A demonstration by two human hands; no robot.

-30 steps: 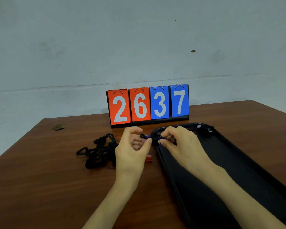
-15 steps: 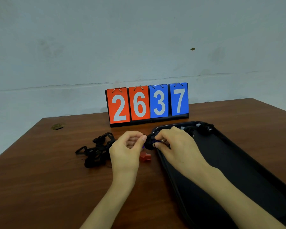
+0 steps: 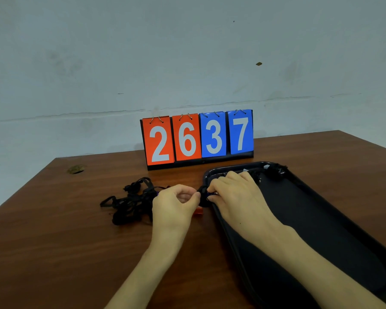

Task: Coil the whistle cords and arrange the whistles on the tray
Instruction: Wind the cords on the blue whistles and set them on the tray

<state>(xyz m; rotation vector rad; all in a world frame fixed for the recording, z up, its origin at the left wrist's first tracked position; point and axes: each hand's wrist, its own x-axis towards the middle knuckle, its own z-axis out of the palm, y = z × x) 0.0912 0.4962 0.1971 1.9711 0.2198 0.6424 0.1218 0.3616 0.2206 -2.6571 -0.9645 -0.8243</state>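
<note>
Tabletop (image 3: 54, 253) of brown wood carries a black tray (image 3: 334, 230) on its right side. Above the tray's left rim the left hand (image 3: 176, 206) and right hand (image 3: 236, 197) meet, the fingers (image 3: 212, 190) of both curled and pinching a small dark cord bundle (image 3: 202, 198) that shows a bit of purple. A red whistle (image 3: 198, 212) lies just below it on the wood. Left of the hands sits a tangle of black cords (image 3: 129, 201). Another coiled whistle (image 3: 274, 171) lies at the tray's far end. A scoreboard (image 3: 198, 139) behind reads 2637.
</note>
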